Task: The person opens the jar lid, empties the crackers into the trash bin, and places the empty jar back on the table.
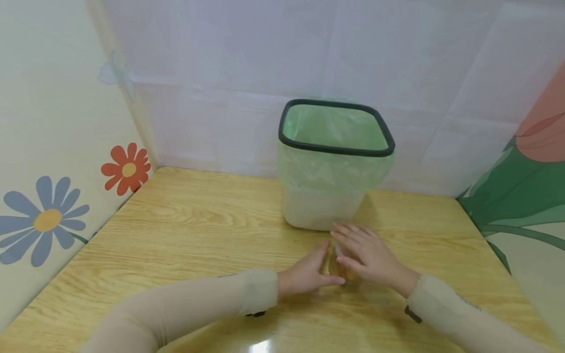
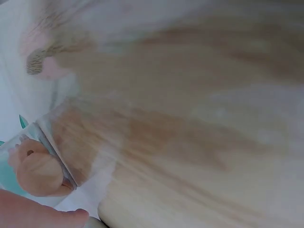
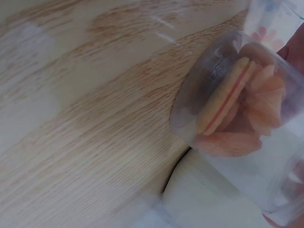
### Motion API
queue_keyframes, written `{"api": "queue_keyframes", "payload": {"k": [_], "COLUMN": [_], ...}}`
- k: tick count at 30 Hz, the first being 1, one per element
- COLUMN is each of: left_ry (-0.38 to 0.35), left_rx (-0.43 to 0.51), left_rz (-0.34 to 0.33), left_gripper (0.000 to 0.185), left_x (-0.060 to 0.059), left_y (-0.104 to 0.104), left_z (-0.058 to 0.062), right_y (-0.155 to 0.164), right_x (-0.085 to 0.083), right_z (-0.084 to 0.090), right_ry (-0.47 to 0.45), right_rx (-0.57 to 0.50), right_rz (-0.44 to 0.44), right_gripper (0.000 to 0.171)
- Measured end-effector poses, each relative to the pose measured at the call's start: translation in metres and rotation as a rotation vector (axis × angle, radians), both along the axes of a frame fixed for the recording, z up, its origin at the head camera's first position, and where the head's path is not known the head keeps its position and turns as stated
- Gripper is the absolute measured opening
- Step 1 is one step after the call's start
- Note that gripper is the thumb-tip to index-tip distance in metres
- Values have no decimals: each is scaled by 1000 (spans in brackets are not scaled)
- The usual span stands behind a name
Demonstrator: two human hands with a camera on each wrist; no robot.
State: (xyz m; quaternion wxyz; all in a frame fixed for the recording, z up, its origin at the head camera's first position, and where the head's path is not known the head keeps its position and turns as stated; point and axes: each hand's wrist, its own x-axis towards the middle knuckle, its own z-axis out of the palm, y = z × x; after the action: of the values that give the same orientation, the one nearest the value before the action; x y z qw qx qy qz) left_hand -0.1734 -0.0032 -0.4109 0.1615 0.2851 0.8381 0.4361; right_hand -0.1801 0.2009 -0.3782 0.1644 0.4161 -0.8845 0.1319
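Observation:
A clear plastic jar with several biscuits inside stands between my hands, low in front of the bin. One sandwich biscuit shows a red filling line; beside it is a ridged, petal-shaped biscuit. My left hand curves around the jar's left side, thumb across the near side and fingers behind. On the jar's right side, my right hand rests with its fingers straight, partly covering it. A round biscuit appears through clear plastic near my left thumb in the left wrist view.
A white bin with a pale green liner and a dark rim stands just beyond my hands. The wood-grain table meets a pale sheet at the back. Flower-patterned panels line the sides.

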Motion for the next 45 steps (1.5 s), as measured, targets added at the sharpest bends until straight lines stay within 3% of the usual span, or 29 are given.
{"api": "queue_keyframes", "payload": {"k": [10, 14, 20, 31, 37, 45], "left_ry": [50, -20, -93, -122, -61, -13], "left_rx": [214, 255, 247, 323, 300, 268], "left_rz": [-54, -35, -22, -190, -231, -256], "left_gripper": [86, 90, 98, 96, 92, 82], "left_x": [-5, -6, -10, -28, -37, -42], "left_y": [18, 23, 26, 27, 27, 25], "left_z": [-3, -2, -3, -6, -7, -6], "right_y": [0, 0, -1, -1, 1, 6], "right_x": [-1, -1, 1, 3, -1, -11], "right_z": [-1, -1, 1, 1, 0, -1], "right_ry": [5, -6, -24, -27, 8, 25], "right_rx": [-27, -24, -25, -44, -80, -116], "right_rz": [10, 7, 3, 12, 56, 195], "right_gripper": [56, 55, 54, 56, 55, 42]}}
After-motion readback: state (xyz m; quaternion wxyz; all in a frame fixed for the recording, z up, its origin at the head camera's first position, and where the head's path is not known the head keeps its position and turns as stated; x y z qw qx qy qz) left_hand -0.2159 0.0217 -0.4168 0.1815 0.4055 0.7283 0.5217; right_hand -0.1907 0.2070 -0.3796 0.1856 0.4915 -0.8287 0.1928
